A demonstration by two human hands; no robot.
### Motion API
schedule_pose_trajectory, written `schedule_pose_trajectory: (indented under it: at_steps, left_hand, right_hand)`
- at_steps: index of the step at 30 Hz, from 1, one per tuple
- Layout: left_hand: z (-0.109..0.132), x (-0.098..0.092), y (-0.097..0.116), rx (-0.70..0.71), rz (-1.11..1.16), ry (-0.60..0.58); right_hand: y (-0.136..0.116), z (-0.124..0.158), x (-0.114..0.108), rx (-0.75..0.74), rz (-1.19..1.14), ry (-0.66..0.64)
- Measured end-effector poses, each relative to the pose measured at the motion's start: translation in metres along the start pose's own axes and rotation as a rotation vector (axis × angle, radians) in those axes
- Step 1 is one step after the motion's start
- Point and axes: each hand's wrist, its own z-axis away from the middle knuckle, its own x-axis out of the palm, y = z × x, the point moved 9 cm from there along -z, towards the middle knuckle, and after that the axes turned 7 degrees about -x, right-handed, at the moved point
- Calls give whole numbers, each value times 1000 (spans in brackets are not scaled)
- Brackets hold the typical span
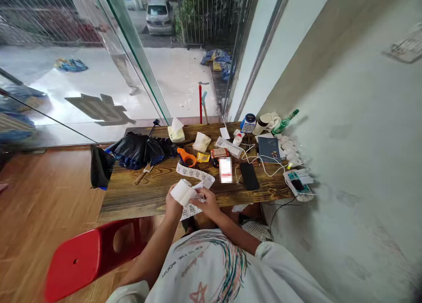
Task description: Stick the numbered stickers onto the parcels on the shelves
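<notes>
A small white folded paper [182, 192] with a crease across it is held in front of me, over the table's near edge. My left hand [172, 206] grips it from the left. The fingers of my right hand [208, 203] are closed at its right edge. A strip of printed number labels [194, 173] curls across the table just beyond my hands, and more of it hangs below them over the edge. Whether the folded paper and the strip are one piece is hidden by my fingers. Orange-handled scissors or a tape cutter [187, 158] lie beyond the strip.
On the wooden table [132, 199] are a black umbrella [141, 149], tissue pack [176, 133], phone [249, 176], white cables, dark notebook [269, 149] and green bottle [285, 122]. A red stool [75, 259] stands left. Glass panes rise behind; a person stands outside.
</notes>
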Motion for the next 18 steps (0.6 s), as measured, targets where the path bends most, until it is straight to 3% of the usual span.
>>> schedule_pose_trajectory:
  at_steps: [6, 9, 11, 13, 16, 18]
  left_hand:
    - [21, 1, 43, 270, -119, -10]
    - [33, 3, 70, 457, -480, 12]
    - [35, 5, 81, 555, -777, 50]
    - [32, 9, 84, 605, -959, 14]
    - [25, 11, 88, 629, -1019, -100]
    - [23, 10, 97, 639, -1005, -126]
  right_hand:
    - [-12, -14, 11, 31, -132, -120]
    - [-5, -27, 9, 97, -98, -88]
    - [0, -42, -1, 118, -67, -24]
    - [3, -63, -10, 123, -51, 5]
    - [-8, -100, -21, 87, -22, 2]
    - [-29, -129, -28, 46, 2, 20]
